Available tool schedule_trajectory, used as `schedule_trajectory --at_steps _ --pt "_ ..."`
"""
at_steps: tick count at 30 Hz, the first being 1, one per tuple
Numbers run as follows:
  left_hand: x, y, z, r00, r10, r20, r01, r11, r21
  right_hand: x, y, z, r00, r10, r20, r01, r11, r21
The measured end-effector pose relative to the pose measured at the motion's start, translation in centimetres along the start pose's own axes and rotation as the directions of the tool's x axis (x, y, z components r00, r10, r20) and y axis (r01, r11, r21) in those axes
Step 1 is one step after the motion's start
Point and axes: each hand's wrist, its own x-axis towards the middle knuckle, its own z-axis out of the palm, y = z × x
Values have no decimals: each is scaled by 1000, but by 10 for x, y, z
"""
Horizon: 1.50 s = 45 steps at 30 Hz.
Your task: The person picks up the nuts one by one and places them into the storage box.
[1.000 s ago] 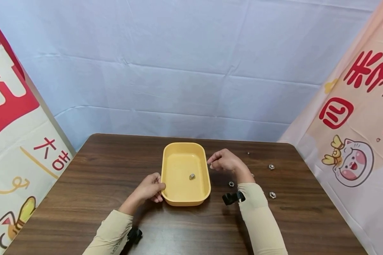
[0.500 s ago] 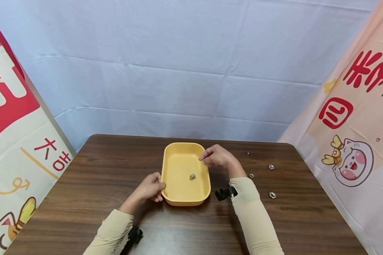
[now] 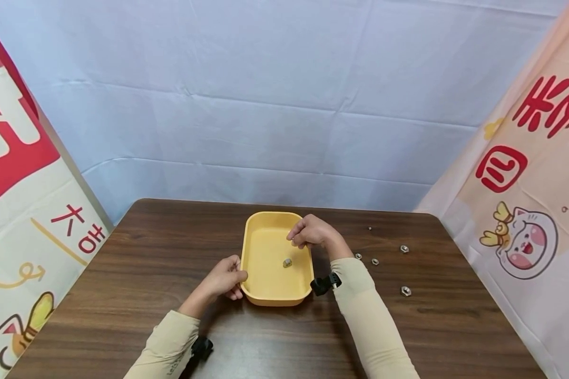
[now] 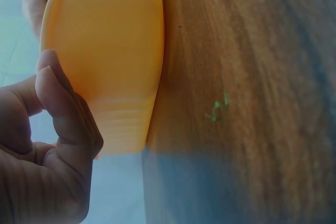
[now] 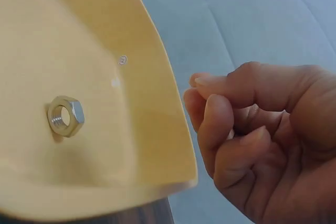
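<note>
Gripping the left rim of the yellow tray (image 3: pixel 265 287), the left hand (image 3: pixel 225 276) has its thumb over the edge; the right hand (image 3: pixel 313 232) hangs over the opposite side, fingers curled narrow, though whether they hold anything I cannot tell; one nut (image 5: pixel 77 113) lies inside, while four loose nuts (image 3: pixel 405 291) and a tiny piece (image 3: pixel 370 228) lie on the table (image 3: pixel 180 247), so the work looks early; smooth, thin-walled, round-cornered tray; shiny hexagonal metal; dark, streaky wood grain.

Head view bright, soft glare on tabletop (image 3: pixel 265 342); left wrist view dim
</note>
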Motion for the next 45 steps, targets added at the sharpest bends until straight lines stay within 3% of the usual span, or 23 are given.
schedule_trajectory --at_steps 7,14,22,29,31,45 --pt "1 -1 0 1000 -3 -2 3 1000 7 8 -4 10 1000 25 7 -25 998 -59" --pt "0 3 2 1000 17 2 -17 1000 11 17 -2 17 998 60 10 -57 981 -186" --pt "0 2 2 1000 12 9 -12 1000 12 23 -5 22 995 101 18 -94 970 -225" --pt "19 -31 1 999 -9 -33 9 1000 23 31 -11 30 989 143 27 -124 929 -350" --pt "18 -29 0 999 -11 -36 11 1000 16 34 -12 31 988 149 41 -123 918 -376" --pt "17 -27 -1 999 -23 -31 23 1000 5 43 -7 34 983 183 32 -156 906 -394"
